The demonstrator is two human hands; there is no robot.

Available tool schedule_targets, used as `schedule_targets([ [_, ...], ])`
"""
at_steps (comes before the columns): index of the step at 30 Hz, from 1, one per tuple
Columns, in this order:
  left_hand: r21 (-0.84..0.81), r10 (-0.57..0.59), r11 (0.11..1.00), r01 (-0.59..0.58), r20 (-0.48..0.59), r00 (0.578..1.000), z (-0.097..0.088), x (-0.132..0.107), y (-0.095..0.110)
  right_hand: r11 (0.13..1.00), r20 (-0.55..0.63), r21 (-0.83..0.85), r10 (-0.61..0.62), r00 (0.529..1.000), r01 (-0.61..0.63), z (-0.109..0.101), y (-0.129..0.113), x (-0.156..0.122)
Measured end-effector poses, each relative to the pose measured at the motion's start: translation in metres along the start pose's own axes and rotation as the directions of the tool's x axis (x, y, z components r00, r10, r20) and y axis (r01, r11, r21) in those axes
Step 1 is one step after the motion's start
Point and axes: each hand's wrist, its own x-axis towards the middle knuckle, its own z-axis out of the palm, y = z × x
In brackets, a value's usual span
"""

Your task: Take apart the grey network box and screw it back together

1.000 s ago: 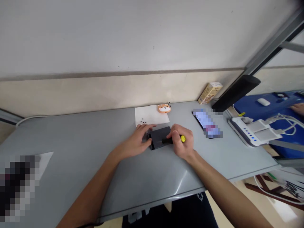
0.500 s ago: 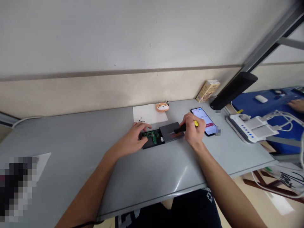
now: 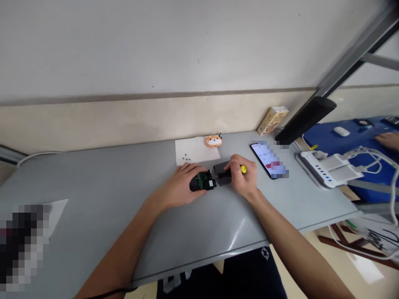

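Phone (image 3: 264, 157): digits on screen, partly blurred
My left hand (image 3: 181, 185): clasped around circuit-board unit (image 3: 203, 182)
My right hand (image 3: 243, 176): closed on yellow-ended screwdriver (image 3: 225, 173)

A grey tabletop (image 3: 93, 216) spans the frame. At the centre, a black circuit-board unit (image 3: 204, 182) and a dark grey cover (image 3: 223, 182) appear to rest on it. White paper (image 3: 195, 148) lies just above them; a phone (image 3: 267, 160), a carton (image 3: 272, 121) and a white power strip (image 3: 324, 171) sit at the right, another sheet (image 3: 58, 210) lower left.
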Motion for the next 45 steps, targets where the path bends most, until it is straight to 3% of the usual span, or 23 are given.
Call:
schedule_targets([
  [7, 0.033, -0.025, 0.999, 0.024, 0.007, 1.000, 0.001, 0.000, -0.003, 0.999, -0.013, -0.041, -0.033, 0.999, 0.032, 0.000, -0.002, 0.000],
  [19, 0.062, 0.033, 0.998, -0.032, -0.012, 0.999, 0.000, -0.001, 0.004, 0.992, 0.014, -0.037, -0.123, 0.992, 0.124, 0.003, -0.006, 0.001],
  [24, 0.099, 0.055, 0.994, -0.055, -0.002, 0.998, -0.002, 0.002, 0.008, 0.994, 0.026, -0.042, -0.097, 0.995, 0.098, 0.002, -0.007, 0.001],
  [30, 0.179, 0.102, 0.979, -0.098, -0.011, 0.995, 0.004, -0.003, -0.002, 0.998, 0.056, 0.044, 0.044, 0.997, -0.047, 0.009, -0.004, 0.012],
  [34, 0.201, 0.132, 0.973, -0.115, -0.070, 0.989, 0.012, -0.010, -0.012, 0.983, 0.224, 0.179, 0.000, 0.975, -0.041, 0.015, -0.006, 0.038],
  [36, 0.201, 0.144, 0.972, -0.124, -0.089, 0.986, 0.016, -0.011, -0.015, 0.943, 0.327, 0.321, -0.021, 0.945, -0.090, 0.017, -0.006, 0.050],
  [38, 0.199, 0.152, 0.971, -0.131, -0.095, 0.984, 0.018, -0.012, -0.017, 0.858, 0.411, 0.465, 0.009, 0.911, -0.218, 0.020, -0.004, 0.056],
  [42, 0.208, 0.146, 0.971, -0.118, -0.122, 0.982, 0.022, -0.014, -0.018, 0.525, 0.444, 0.718, 0.160, 0.881, -0.457, 0.029, -0.002, 0.051],
  [45, 0.217, 0.149, 0.969, -0.122, -0.117, 0.982, 0.023, -0.015, -0.019, 0.365, 0.402, 0.797, 0.274, 0.874, -0.481, 0.032, -0.005, 0.045],
])
